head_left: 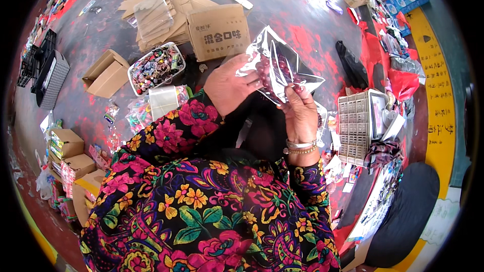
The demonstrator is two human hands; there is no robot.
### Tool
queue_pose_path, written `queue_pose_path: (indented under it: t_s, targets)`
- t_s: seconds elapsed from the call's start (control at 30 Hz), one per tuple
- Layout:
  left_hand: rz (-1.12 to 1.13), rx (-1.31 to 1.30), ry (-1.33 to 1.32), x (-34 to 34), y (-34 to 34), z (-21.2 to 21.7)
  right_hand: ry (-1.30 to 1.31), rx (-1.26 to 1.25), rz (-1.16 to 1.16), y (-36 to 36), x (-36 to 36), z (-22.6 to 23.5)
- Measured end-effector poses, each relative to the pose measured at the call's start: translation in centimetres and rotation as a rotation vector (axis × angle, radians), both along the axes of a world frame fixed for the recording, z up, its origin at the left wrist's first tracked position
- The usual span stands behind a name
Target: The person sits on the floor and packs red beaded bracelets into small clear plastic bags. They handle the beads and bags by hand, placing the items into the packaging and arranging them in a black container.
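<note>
In front of me a transparent plastic bag (297, 73) with dark red beads (267, 70) showing through it is held up between my two hands. My left hand (229, 83) is closed at the bag's left side, its fingertips partly covered by shiny film. Thumb and fingers of my right hand (301, 113) pinch the bag's lower right edge. Bracelets (301, 147) circle my right wrist. Glare on the film hides part of the beads, and I cannot tell whether they form a string.
Beyond my hands stands a cardboard box (218, 31), beside flattened cardboard (189, 7). A white basin of colourful hair ties (157, 68) and an open carton (106, 74) are at left. At right sit a slatted plastic basket (353, 128) and a black stool seat (406, 214).
</note>
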State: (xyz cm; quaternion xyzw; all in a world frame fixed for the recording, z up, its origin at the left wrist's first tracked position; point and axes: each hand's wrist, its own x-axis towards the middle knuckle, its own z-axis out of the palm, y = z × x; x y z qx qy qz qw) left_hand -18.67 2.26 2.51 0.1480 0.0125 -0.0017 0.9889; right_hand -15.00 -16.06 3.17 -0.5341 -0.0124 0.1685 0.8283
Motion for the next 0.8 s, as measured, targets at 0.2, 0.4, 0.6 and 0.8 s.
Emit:
queue_pose_path:
  t_s: [0.2, 0.4, 0.6, 0.8]
  targets:
    - [-0.032, 0.433, 0.103, 0.3, 2.2, 0.2, -0.199, -0.158, 0.034, -2.3, 1.0, 1.2]
    - [-0.097, 0.974, 0.053, 0.6, 3.9, 1.1, -0.216, -0.260, 0.150, -3.0, 1.1, 2.5]
    - [-0.220, 0.866, 0.051, 0.3, 4.2, 1.2, -0.126, -0.154, 0.054, -2.8, 1.1, 2.7]
    - [-0.280, 0.746, 0.130, 0.0, 3.6, 1.5, -0.155, -0.123, 0.074, -2.7, 1.4, 2.8]
